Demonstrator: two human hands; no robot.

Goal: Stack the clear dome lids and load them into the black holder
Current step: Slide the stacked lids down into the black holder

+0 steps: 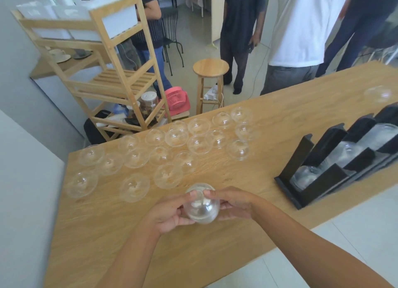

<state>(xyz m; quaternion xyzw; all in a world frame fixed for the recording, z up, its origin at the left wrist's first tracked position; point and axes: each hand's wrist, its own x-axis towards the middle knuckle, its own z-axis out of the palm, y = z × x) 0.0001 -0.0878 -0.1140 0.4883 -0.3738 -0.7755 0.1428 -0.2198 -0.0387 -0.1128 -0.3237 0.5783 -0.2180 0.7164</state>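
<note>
- Gripping a stack of clear dome lids (202,205) from both sides, the two hands keep it just above the near part of the wooden table (112,233).
- The left hand (170,214) has its fingers curled under and round the stack's left side, with the thumb pressed on top.
- The right hand (234,205) grips the opposite side, fingers wrapped beneath and thumb laid on the upper edge beside the left thumb.
- The stack is tilted. The number of lids nested in it cannot be determined.
- The loose dome lids (172,136) lie singly across the left and middle of the table. Many touch their neighbours, and the nearest sits just beyond the hands.
- The black holder (301,154) stands on the right part of the table, well apart from the hands. Its slanted compartments contain rows of nested lids.
- A lone lid (378,93) rests near the table's far right edge, beyond the holder.
- Off the table are a round wooden stool (211,67), a wooden shelf rack (120,76) and a pink fan (176,98) on the floor.
- Several people stand behind the far edge.
</note>
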